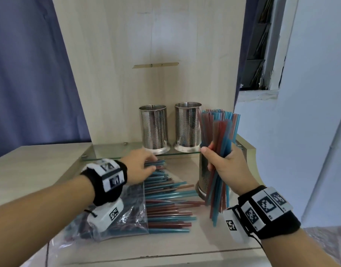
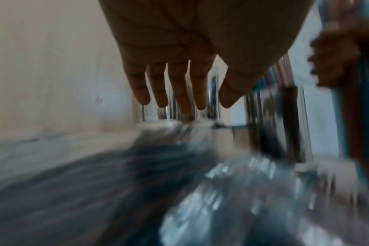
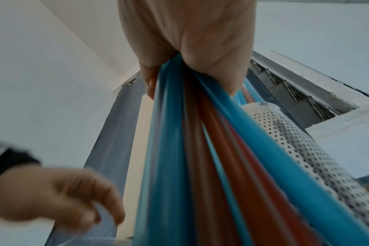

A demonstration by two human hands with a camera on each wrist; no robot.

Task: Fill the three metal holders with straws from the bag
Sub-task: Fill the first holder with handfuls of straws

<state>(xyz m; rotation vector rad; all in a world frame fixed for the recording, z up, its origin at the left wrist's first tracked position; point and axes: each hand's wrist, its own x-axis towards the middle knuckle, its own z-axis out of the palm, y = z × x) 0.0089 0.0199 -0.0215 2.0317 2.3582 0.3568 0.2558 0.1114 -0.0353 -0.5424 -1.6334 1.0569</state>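
- straws: a bundle of blue and red straws [image 1: 218, 151] is held upright at the right of centre in the head view, gripped around its middle by the right hand [image 1: 226, 166], whose fingers and thumb are curled round it.
- in the right wrist view the same bundle [image 3: 200, 149] fans down from the closed fist [image 3: 185, 41].
- loose straws [image 1: 167, 207] are spread flat on the desk [image 1: 31, 162] at lower centre, partly spilling out of a clear plastic bag [image 1: 127, 214] at lower left.
- the left hand [image 1: 140, 168] is stretched out over the far end of the loose straws; in the left wrist view its fingers [image 2: 179, 93] are seen straight and slightly spread, holding nothing.
- two perforated metal holders [image 1: 154, 128] [image 1: 188, 127] stand side by side on a glass shelf [image 1: 115, 151] at the centre of the frame.
- a third holder [image 1: 203, 176] stands on the desk just behind the held bundle, largely hidden by it.
- a wooden back panel [image 1: 146, 45] rises behind the shelf.
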